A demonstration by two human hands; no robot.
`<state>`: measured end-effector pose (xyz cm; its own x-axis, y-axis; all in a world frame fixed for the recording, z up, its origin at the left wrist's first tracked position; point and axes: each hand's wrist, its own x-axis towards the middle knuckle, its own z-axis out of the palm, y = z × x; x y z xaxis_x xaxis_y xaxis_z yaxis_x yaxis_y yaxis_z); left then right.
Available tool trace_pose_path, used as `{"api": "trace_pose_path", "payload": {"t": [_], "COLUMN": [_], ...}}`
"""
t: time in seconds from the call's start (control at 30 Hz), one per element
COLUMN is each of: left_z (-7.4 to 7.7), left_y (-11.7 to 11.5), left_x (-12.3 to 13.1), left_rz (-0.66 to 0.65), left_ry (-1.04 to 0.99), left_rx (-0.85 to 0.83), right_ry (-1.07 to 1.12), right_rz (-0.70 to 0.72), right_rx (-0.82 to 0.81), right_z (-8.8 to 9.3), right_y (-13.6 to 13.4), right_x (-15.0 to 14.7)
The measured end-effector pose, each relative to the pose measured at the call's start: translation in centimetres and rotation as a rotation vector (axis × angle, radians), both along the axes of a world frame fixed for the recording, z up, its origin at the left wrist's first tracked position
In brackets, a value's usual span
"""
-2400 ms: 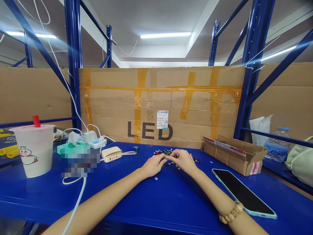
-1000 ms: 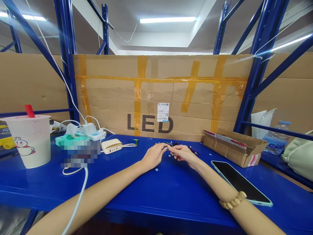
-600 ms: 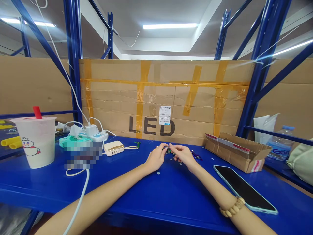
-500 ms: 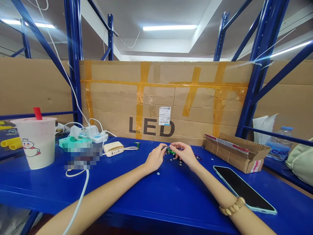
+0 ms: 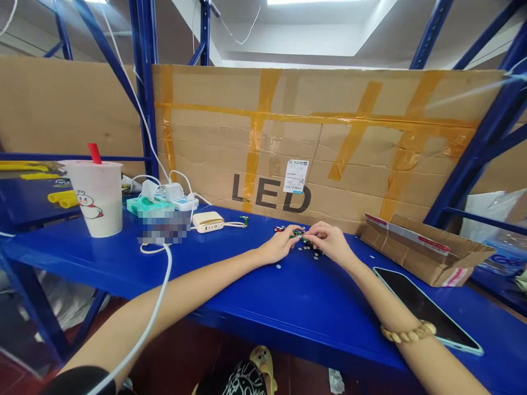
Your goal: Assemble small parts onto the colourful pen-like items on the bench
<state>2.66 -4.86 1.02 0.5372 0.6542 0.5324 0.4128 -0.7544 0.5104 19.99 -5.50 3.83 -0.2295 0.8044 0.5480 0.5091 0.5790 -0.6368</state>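
Observation:
Over the blue tabletop (image 5: 263, 296), my left hand (image 5: 279, 247) is closed, its thumb and fingertips pinched together around something too small to name. My right hand (image 5: 332, 242) faces it, also in a pinch, and what its fingers grip is hidden. Between and behind the fingertips lies a cluster of small green, red and dark shiny pieces (image 5: 305, 230), partly covered by the hands. Several tiny silver discs (image 5: 316, 256) are scattered just below the fingers, and a single disc (image 5: 279, 266) lies nearer the front. One green piece (image 5: 244, 221) sits apart to the left.
On the left stand a cup with a red straw (image 5: 96, 200), a cream power bank (image 5: 208, 222) and plugged chargers (image 5: 173, 192). A white cable (image 5: 158, 296) crosses over my left forearm. To the right are a phone (image 5: 428, 310) and an open cardboard box (image 5: 424, 249). Cardboard (image 5: 206, 142) walls the back.
The view has tilted down and shifted left, bringing the floor and a foot into sight. My hands stay close together over the small pieces, with slightly altered finger positions.

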Motion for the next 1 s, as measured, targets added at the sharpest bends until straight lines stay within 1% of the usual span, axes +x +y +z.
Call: {"api": "trace_pose_path", "payload": {"t": [0.1, 0.2, 0.3, 0.4, 0.53, 0.63, 0.77, 1.0], "left_z": [0.0, 0.0, -0.1, -0.1, 0.1, 0.2, 0.3, 0.1], "left_y": [-0.4, -0.7, -0.9, -0.9, -1.0, -1.2, -1.1, -0.5], "left_x": [-0.1, -0.2, -0.2, -0.2, -0.2, -0.2, -0.1, 0.1], "left_rz": [-0.016, -0.027, 0.031, 0.091, 0.116, 0.122, 0.128, 0.193], "left_ry": [0.012, 0.023, 0.033, 0.065, 0.115, 0.137, 0.165, 0.239], "left_rx": [0.003, 0.078, 0.155, 0.207, 0.271, 0.317, 0.324, 0.245], "right_ry": [-0.007, -0.003, 0.029, 0.061, 0.081, 0.107, 0.118, 0.165], "right_rz": [0.002, -0.026, -0.075, -0.08, -0.051, -0.049, -0.043, -0.075], "right_rx": [-0.083, -0.145, -0.209, -0.284, -0.455, -0.534, -0.554, -0.51], "right_z": [0.0, 0.1, 0.2, 0.3, 0.3, 0.4, 0.3, -0.8], "right_y": [-0.2, -0.6, -1.1, -1.3, -1.4, -1.4, -1.2, -0.5], "right_x": [0.0, -0.3, -0.7, -1.0, -0.9, -0.7, -0.6, -0.9]}}
